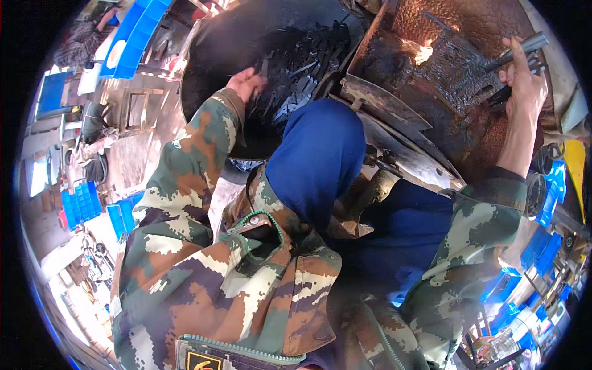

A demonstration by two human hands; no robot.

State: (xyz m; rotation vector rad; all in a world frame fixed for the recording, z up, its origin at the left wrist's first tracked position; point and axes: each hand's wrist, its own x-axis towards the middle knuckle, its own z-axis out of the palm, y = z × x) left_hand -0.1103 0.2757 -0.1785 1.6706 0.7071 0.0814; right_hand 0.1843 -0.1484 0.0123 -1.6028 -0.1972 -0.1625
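Note:
My left hand [248,85] is closed, its fingers curled over a dark round pan [206,80]. Many thin, dark metal strips [302,71] lie heaped in that pan, some shiny and wet-looking. A slim strip shows by the fingertips, but whether they pinch it is unclear. Out to the right, my right hand [524,83] wraps round a thick grey metal bar [533,43]. The bar reaches over an oily, brown metal trough [487,24], where a dark, wet plate-like block [453,74] sits.
A bent metal edge [385,102] divides pan from trough. My knees, in blue trousers [320,148], are close below both. Blue crates [83,203] stand at the left, with more blue bins [539,250] at the right. Another person [95,120] is far left.

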